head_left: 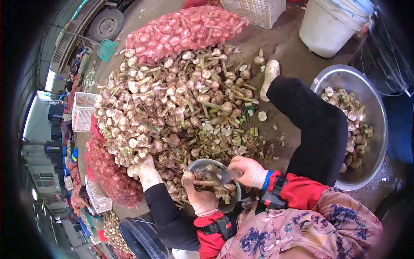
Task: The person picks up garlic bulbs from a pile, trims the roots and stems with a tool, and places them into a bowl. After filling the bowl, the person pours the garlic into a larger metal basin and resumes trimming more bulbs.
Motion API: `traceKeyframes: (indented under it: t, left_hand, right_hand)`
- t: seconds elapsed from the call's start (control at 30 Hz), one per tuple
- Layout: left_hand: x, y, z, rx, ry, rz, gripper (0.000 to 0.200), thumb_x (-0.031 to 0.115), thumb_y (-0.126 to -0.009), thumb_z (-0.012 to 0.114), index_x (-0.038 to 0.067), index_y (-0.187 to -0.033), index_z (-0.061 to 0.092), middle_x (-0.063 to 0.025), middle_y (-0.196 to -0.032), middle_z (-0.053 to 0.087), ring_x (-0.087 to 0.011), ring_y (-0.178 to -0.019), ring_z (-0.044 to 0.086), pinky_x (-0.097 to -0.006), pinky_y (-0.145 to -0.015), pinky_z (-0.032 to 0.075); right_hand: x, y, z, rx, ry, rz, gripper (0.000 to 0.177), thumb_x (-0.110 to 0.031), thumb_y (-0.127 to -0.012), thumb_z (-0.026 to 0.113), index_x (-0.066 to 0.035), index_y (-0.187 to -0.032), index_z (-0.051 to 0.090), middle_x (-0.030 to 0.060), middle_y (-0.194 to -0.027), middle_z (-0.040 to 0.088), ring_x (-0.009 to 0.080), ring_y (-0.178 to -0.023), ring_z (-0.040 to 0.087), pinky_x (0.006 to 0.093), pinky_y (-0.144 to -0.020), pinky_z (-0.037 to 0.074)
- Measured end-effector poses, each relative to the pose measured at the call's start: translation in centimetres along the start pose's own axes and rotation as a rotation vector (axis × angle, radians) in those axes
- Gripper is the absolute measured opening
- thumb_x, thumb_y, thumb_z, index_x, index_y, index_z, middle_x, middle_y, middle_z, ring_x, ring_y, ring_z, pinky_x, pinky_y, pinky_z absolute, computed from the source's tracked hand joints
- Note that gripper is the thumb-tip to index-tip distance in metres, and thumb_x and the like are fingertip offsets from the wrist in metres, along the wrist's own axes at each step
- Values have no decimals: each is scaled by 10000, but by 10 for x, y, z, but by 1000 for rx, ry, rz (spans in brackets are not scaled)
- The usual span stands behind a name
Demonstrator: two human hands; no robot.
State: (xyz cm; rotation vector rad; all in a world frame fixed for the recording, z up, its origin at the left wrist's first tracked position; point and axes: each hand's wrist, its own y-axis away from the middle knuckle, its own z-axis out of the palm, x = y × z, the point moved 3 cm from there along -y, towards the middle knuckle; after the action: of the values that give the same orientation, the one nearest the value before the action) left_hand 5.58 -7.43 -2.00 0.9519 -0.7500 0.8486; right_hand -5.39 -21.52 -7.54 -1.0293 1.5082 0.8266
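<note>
My left hand [202,197] is closed at the near-left rim of a small metal basin [236,195], gripping a garlic [206,183] whose stalk points right over the basin. Fingers of my right hand [249,172] are wrapped round a short dark cutting tool [226,176]. Its blade is smeared by motion and lies close to the stalk; I cannot tell whether it is a knife or shears. Cut stalks and garlic pieces lie inside the basin, which sits between my legs.
A large heap of garlic [168,99] spreads in front, with a full red net sack [185,32] behind it and another net sack [114,172] at left. A wide metal bowl [379,129] of trimmed garlic stands right, below a white bucket [330,28]. Crates [84,111] stand left.
</note>
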Motion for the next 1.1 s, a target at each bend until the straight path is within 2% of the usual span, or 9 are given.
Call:
traceKeyframes:
  t: [0.33,0.37,0.4,0.47,0.53,0.73,0.83,0.93,1.1]
  left_hand:
    - [-36,15,9,-154,351,-242,471,360,-858,613,99,-1241,530,-144,-1227,565,-282,-1147,539,-479,-1011,397]
    - [-37,9,9,-101,-121,2,360,273,-871,622,86,-1174,569,-120,-1167,606,-234,-1055,584,-415,-897,481]
    - [-37,5,11,-150,497,-219,282,204,-861,653,75,-1105,596,-81,-1111,640,-176,-923,608,-320,-725,516]
    - [-19,17,32,-1,419,-198,270,165,-848,675,70,-1088,595,-59,-1086,648,-141,-829,601,-275,-608,493]
    - [-11,21,23,99,329,-216,294,168,-813,710,81,-1074,606,-4,-973,642,-120,-795,605,-296,-677,513]
    - [-23,-31,-65,-58,-1179,165,796,90,-731,738,-58,-1386,311,-128,-1178,559,-211,-1048,551,-326,-939,435]
    - [-25,-81,10,-174,-1056,-6,600,86,-768,681,-38,-1311,456,-161,-1197,596,-241,-1089,570,-318,-932,430]
    - [-73,-177,36,-323,-1427,358,430,226,-792,626,72,-1192,595,-177,-1095,637,-343,-1045,585,-387,-901,447]
    - [-147,-276,64,-276,-1980,103,594,282,-728,666,71,-1260,508,-247,-1239,529,-416,-1060,555,-472,-875,462]
  right_hand:
    - [-8,-13,5,17,177,-90,284,-147,-684,655,-81,-959,632,141,-946,582,356,-889,587,423,-745,489]
    - [15,-11,10,42,166,26,264,-143,-704,639,-79,-960,637,145,-944,595,357,-894,589,423,-757,489]
    - [41,-7,16,70,151,143,245,-139,-725,623,-78,-961,641,149,-942,608,357,-898,591,423,-768,488]
    - [90,1,11,-113,22,709,374,-141,-692,621,-40,-1052,629,159,-987,656,324,-935,623,367,-817,491]
    - [149,6,29,51,0,731,407,-174,-696,636,-11,-1069,619,156,-1003,670,290,-937,634,355,-837,484]
    - [93,-18,7,398,-294,727,530,-220,-680,691,-7,-1153,582,178,-1065,652,306,-999,619,337,-883,470]
    - [115,-20,22,412,-410,682,502,-223,-679,710,18,-1102,587,150,-1024,671,259,-957,634,312,-861,469]
    - [110,-23,21,470,-548,661,398,-196,-694,718,-11,-1034,625,109,-977,681,207,-895,632,299,-839,472]
    - [93,-29,10,496,-566,672,329,-157,-711,709,-40,-1012,646,58,-933,686,162,-847,629,282,-813,476]
